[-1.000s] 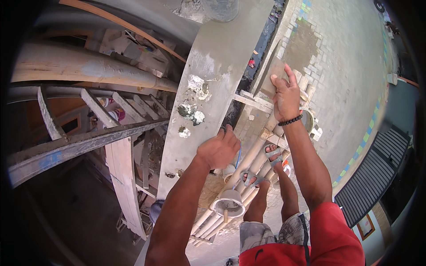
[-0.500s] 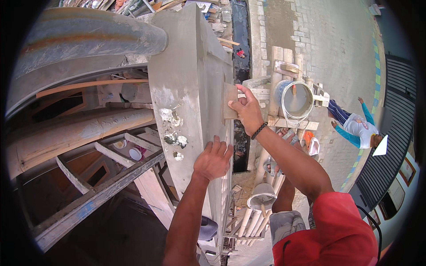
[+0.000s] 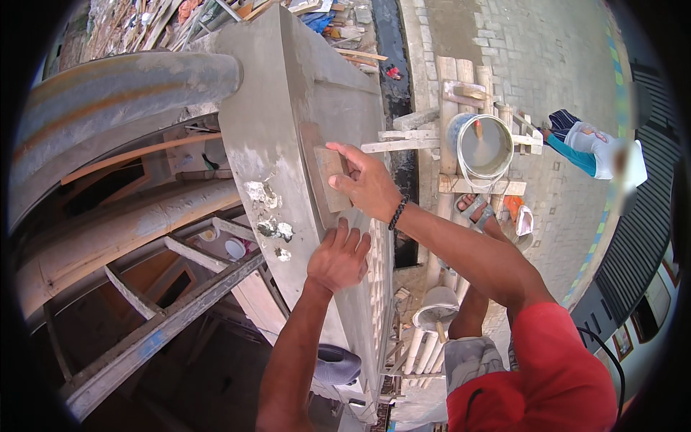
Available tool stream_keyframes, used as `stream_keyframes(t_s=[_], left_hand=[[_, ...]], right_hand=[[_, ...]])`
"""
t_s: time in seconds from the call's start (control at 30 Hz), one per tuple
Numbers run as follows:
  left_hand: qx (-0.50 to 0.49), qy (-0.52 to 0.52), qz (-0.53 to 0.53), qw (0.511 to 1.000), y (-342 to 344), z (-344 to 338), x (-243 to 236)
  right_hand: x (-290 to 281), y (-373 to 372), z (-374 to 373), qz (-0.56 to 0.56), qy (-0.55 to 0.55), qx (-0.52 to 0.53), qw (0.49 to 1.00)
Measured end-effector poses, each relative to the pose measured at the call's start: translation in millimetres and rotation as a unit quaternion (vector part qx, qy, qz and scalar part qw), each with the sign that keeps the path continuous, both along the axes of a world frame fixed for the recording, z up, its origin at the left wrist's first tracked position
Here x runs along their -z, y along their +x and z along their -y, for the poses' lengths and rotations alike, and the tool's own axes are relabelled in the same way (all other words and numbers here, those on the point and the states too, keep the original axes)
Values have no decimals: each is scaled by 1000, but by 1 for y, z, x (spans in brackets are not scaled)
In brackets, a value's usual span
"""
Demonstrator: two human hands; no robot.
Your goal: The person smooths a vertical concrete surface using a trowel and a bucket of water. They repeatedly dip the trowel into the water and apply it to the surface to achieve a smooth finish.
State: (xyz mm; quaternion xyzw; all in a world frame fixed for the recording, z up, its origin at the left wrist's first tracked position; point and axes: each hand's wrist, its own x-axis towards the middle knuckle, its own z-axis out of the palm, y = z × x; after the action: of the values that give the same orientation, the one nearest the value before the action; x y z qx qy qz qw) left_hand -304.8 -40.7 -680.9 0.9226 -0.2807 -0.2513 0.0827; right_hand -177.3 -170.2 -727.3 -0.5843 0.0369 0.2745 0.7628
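My right hand (image 3: 368,186), with a dark beaded band at its wrist, grips a wooden float (image 3: 317,162). The float lies along the side face of the grey plastered column (image 3: 263,122), close to its corner edge. Just below it, my left hand (image 3: 337,261) leans on the same column with fingers spread and holds nothing. Rough white patches (image 3: 263,193) mark the column's front face.
A bucket of greyish water (image 3: 455,137) stands on bamboo scaffolding (image 3: 446,90) at right. Lower down sits a smaller bucket (image 3: 425,318). A person (image 3: 586,147) is on the paved street. A wooden frame (image 3: 165,342) and large round pipe (image 3: 144,86) lie left.
My right hand has brought the float leftward, closer to the column's corner. My left hand stays against the column. The view has shifted slightly, and the person on the street has changed posture.
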Motion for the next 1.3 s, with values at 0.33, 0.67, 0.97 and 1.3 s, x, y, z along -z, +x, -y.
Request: stream_keyframes(t_s=[0.33,0.67,0.97,1.3], left_hand=[[29,-1,48,998,11,2,-2],[23,6,26,999,6,1,-4],[29,12,30,999,7,3,-1],[26,8,43,999,8,4,-3]], right_hand=[[-5,95,10,39,-37,55,997],[-21,29,34,-41,1,16,999],[-13,7,9,-15,-9,-32,999],[-12,153,12,37,17,110,993]])
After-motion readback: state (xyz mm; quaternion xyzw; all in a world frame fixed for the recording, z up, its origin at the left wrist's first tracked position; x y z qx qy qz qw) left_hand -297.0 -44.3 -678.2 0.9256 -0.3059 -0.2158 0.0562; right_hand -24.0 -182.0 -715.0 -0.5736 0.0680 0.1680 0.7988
